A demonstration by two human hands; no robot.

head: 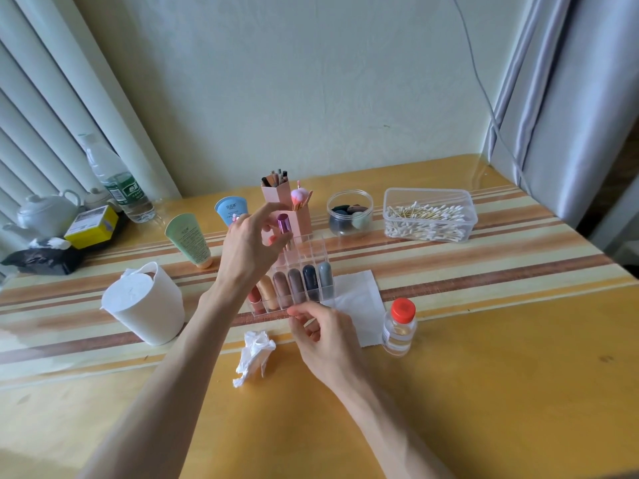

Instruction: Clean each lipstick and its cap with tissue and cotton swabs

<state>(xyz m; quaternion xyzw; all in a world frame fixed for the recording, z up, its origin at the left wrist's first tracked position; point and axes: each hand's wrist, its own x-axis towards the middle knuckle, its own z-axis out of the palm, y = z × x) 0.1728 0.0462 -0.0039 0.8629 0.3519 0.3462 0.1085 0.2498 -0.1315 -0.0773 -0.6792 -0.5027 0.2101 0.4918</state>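
your left hand (254, 245) pinches a metallic purple lipstick tube (283, 223) upright, index finger lifted, just above the clear acrylic lipstick rack (313, 248), so you seem to be swapping tubes. your right hand (323, 338), loosely curled and empty, touches the rack's near wall. the next move calls for the flat white tissue sheet (361, 304) right of the rack; all of it sits on a glossy striped yellow table (484, 392), with a pale wall (311, 81) behind and a grey curtain (574, 98) far right.
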